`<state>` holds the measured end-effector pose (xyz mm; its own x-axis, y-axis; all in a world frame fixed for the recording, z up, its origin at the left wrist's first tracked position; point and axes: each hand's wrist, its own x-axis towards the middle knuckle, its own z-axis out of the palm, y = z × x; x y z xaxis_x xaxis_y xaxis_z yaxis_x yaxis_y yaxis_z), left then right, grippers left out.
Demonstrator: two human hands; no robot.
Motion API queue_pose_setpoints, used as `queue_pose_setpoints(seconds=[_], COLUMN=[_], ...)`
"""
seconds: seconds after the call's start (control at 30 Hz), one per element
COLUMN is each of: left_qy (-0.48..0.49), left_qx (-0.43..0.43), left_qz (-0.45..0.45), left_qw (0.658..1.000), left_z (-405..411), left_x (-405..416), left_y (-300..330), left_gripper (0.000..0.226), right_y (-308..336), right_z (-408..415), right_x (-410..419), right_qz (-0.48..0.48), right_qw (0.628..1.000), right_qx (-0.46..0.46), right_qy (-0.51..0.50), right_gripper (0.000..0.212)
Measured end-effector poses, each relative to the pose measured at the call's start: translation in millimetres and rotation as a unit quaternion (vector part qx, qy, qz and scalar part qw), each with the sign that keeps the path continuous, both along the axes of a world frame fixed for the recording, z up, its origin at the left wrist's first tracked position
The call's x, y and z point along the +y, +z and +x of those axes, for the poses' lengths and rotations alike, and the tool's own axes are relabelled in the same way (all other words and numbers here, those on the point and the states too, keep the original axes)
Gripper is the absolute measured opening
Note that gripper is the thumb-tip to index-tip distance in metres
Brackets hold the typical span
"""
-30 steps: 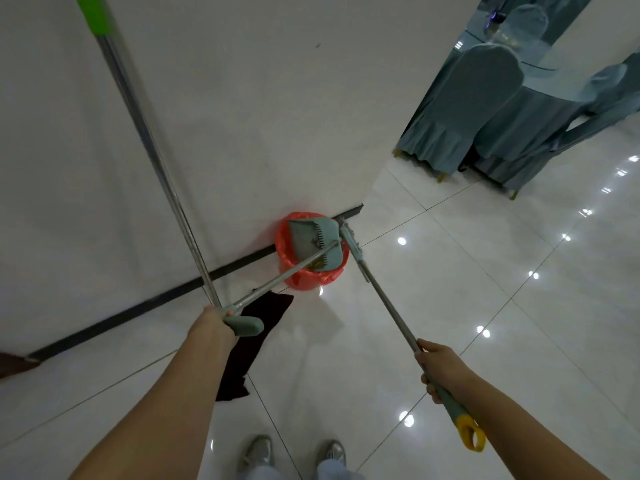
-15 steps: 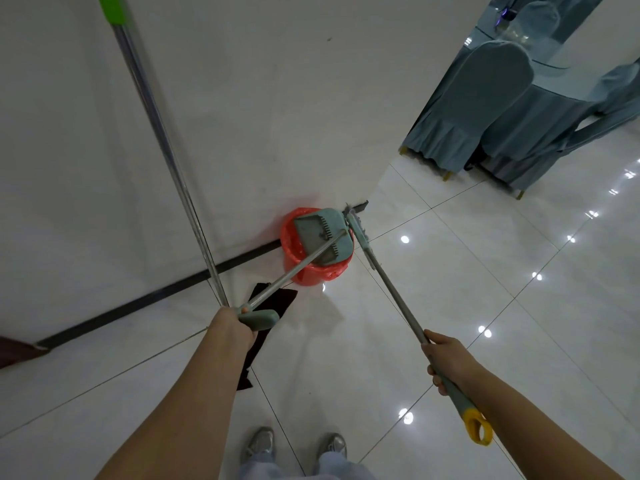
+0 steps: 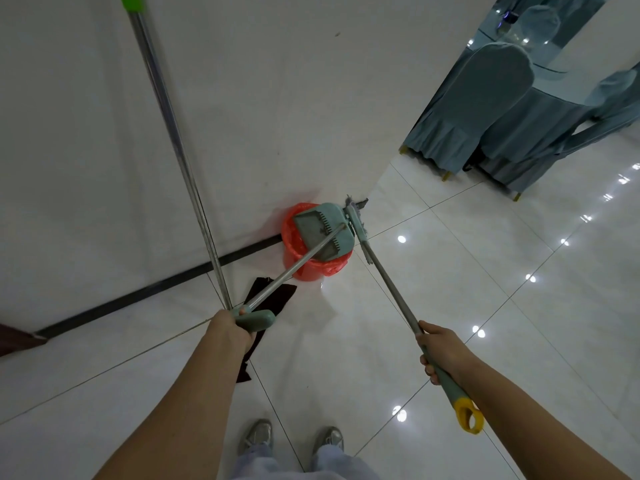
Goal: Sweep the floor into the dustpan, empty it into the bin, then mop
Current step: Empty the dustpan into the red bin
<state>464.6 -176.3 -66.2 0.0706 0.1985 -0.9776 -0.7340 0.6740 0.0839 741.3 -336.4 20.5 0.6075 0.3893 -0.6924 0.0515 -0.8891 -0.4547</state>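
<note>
Dustpan [image 3: 323,230] now tipped further over red bin [image 3: 313,252], its head swung slightly right since earlier frames. Left hand [image 3: 230,329] fingers wrapped round dustpan grip, arm stretched forward. Right hand [image 3: 441,351] clasps broom [image 3: 388,285] handle low, broom head beside dustpan. Mop [image 3: 176,150] leans on wall [image 3: 277,81].

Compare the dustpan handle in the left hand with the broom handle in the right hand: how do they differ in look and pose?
The dustpan handle ends in a plain pale green grip; the broom handle ends in a green grip with a yellow loop. The dustpan handle slants up to the right, over the red bin; the broom handle slants up to the left, beside the bin. Both have silver metal shafts, each held by one hand.
</note>
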Motion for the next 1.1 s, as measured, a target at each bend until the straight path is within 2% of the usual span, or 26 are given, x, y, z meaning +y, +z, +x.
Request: queue_pose_setpoints(seconds=[0.13,0.27,0.4,0.47,0.6,0.83,1.03,1.1], left_qy=[-0.013,-0.041,-0.094,-0.084,-0.097,-0.178,-0.3,-0.329], left_qx=[-0.006,0.014,0.07,0.111,0.226,0.373,0.478,0.495], left_qz=[0.003,0.024,0.062,0.076,0.136,0.351,0.464,0.486], left_qw=[1.0,0.999,0.991,0.987,0.96,0.84,0.683,0.641], left_z=[-2.1,2.2,11.7,19.2,43.9,99.9,133.4,140.2], left_x=[-6.1,-12.7,-16.2,-19.7,-38.5,-102.5,-184.4,-211.6], left_y=[3.8,17.3,27.3,34.6,61.7,99.5,116.7,114.7], left_gripper=[0.005,0.021,0.017,0.011,0.03,0.038,0.035,0.031], right_y=[-0.5,2.5,6.0,8.0,10.3,14.0,14.0,14.0], right_z=[0.1,0.5,4.7,7.8,15.1,40.4,55.6,62.3], right_x=[-2.3,-9.5,-22.2,-32.8,-62.7,-143.8,-222.6,-246.1], right_qz=[0.001,0.016,0.026,0.032,0.048,0.078,0.117,0.124], right_qw=[1.0,1.0,0.999,0.999,0.997,0.995,0.987,0.982], right_qx=[-0.002,0.004,0.0,0.001,0.001,0.011,0.068,0.093], right_qy=[-0.009,-0.014,-0.025,-0.032,-0.053,-0.062,-0.085,-0.108], right_gripper=[0.047,0.046,0.045,0.045,0.043,0.038,0.024,0.021])
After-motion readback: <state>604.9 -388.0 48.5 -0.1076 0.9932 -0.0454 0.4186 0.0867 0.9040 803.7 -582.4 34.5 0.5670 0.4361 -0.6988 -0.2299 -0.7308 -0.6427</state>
